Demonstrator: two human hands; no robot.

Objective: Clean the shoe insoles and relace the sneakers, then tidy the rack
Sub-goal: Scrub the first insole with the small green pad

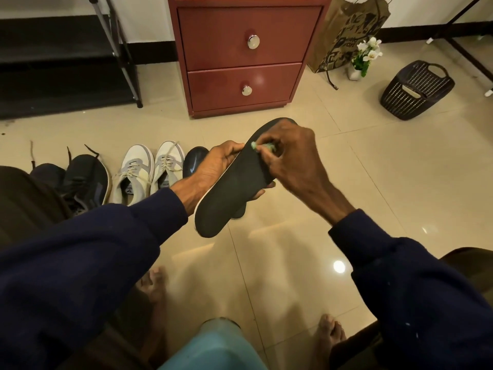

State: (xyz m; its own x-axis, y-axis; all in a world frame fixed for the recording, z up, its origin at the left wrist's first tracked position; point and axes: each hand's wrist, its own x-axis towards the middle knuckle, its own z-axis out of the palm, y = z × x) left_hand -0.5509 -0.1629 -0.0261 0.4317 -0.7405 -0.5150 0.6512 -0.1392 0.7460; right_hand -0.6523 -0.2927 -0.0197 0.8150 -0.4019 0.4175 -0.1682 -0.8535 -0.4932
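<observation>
The left hand (217, 166) grips a dark insole (234, 190) by its edges, fingers curled under it, holding it tilted above the floor (373, 182). The right hand (290, 156) pinches a small pale-green wad (262, 146) against the insole's upper half. White sneakers (149, 172) and dark sneakers (82, 182) stand side by side on the floor to the left, near the rack (128, 62).

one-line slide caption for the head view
Left hand holds a dark insole while the right hand presses a small green item against it.
</observation>
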